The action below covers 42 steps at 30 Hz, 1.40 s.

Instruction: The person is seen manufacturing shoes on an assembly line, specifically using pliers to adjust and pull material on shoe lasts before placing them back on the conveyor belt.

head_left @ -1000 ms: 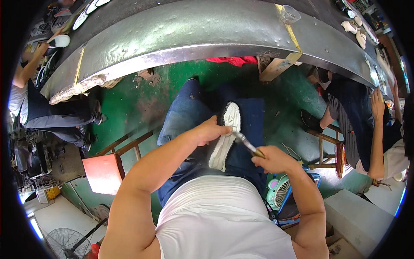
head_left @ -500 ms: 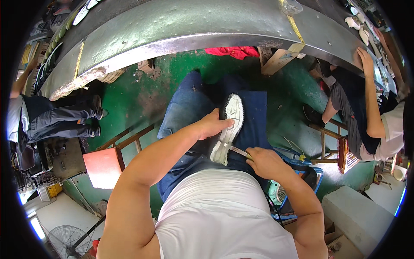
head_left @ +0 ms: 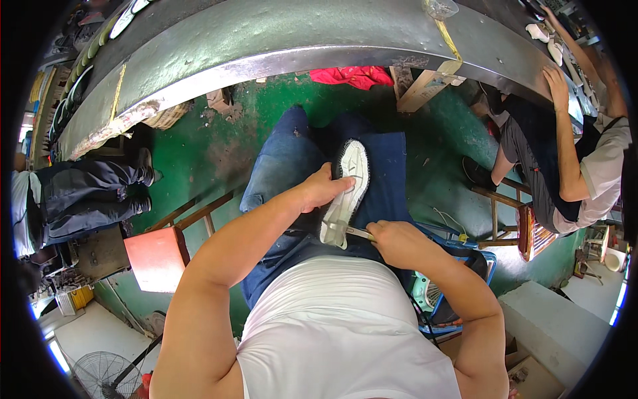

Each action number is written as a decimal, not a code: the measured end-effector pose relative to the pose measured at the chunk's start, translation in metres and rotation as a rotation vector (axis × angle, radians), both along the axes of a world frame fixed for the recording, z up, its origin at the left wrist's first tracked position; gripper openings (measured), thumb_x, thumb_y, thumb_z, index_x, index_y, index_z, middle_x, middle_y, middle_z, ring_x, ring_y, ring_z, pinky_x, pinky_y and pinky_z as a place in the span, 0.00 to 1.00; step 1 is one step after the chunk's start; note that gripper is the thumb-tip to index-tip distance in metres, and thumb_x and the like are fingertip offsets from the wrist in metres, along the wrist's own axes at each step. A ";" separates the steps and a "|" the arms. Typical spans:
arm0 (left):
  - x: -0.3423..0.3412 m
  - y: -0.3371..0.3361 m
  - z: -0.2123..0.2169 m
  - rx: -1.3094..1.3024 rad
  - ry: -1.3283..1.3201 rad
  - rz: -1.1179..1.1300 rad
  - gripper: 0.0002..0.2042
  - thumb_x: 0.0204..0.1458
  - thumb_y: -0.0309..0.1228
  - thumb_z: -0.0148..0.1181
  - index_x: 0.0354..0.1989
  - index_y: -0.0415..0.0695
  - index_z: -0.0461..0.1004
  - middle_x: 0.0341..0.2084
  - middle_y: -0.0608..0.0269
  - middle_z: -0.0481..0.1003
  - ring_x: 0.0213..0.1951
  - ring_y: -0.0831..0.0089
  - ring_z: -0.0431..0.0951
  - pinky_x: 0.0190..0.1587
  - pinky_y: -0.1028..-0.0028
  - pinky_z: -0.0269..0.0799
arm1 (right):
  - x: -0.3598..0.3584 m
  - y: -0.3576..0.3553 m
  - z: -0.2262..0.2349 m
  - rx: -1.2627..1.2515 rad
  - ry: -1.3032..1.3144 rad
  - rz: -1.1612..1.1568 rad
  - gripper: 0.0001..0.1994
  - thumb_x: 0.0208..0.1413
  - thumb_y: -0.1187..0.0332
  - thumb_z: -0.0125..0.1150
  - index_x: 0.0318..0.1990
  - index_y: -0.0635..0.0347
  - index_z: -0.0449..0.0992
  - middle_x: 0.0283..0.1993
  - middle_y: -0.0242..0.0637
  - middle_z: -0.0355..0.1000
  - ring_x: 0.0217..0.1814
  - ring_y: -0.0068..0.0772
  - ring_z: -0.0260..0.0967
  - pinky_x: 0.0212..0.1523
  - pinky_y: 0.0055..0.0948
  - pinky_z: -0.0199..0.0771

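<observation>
A shoe (head_left: 353,174) lies over my lap with its white underside turned up and a dark edge around it; the toe points away from me. My left hand (head_left: 325,187) is closed on its left side, the thumb pressing on the white face. In my right hand (head_left: 397,242) is a slim, pale, flat-handled brush-like tool (head_left: 359,232). Its head touches the shoe's heel end, near my waist. The fingers under the shoe are hidden, and the exact shape of the tool's head is too small to make out.
A long metal bench (head_left: 266,33) curves across the front. A red-topped stool (head_left: 156,258) stands at left. At right, another person (head_left: 568,159) sits by the bench with a hand on its edge; another person's legs (head_left: 93,183) show at left. A fan (head_left: 106,376) stands lower left.
The brush-like tool's head has shifted slightly toward the heel end, and my right hand has moved a little left with it. My left hand still grips the shoe. The person at right has moved an arm.
</observation>
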State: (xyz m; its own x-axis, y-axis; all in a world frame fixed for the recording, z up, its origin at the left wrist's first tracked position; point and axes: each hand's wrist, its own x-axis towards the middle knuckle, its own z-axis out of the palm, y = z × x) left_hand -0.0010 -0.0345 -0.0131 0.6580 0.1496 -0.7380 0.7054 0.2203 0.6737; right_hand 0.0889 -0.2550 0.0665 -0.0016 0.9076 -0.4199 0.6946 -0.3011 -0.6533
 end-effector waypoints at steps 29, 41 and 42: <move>-0.007 -0.012 0.008 0.047 -0.016 0.044 0.40 0.57 0.45 0.62 0.68 0.30 0.51 0.59 0.41 0.69 0.58 0.58 0.73 0.59 0.65 0.69 | -0.004 0.011 0.027 -0.191 -0.064 0.132 0.09 0.57 0.70 0.59 0.38 0.71 0.73 0.36 0.56 0.76 0.39 0.59 0.75 0.41 0.49 0.74; -0.009 -0.010 0.002 -0.257 -0.106 0.138 0.39 0.56 0.45 0.63 0.66 0.31 0.53 0.56 0.40 0.69 0.55 0.57 0.74 0.55 0.63 0.73 | -0.018 0.050 0.023 -0.350 0.219 0.003 0.12 0.58 0.67 0.57 0.39 0.72 0.74 0.37 0.62 0.76 0.42 0.62 0.75 0.45 0.50 0.75; -0.009 -0.009 0.000 -0.253 -0.110 0.138 0.39 0.56 0.45 0.63 0.66 0.31 0.53 0.56 0.40 0.69 0.55 0.57 0.74 0.55 0.63 0.73 | -0.017 0.050 0.025 -0.345 0.215 0.003 0.12 0.58 0.67 0.57 0.39 0.72 0.74 0.37 0.62 0.76 0.42 0.62 0.75 0.45 0.50 0.75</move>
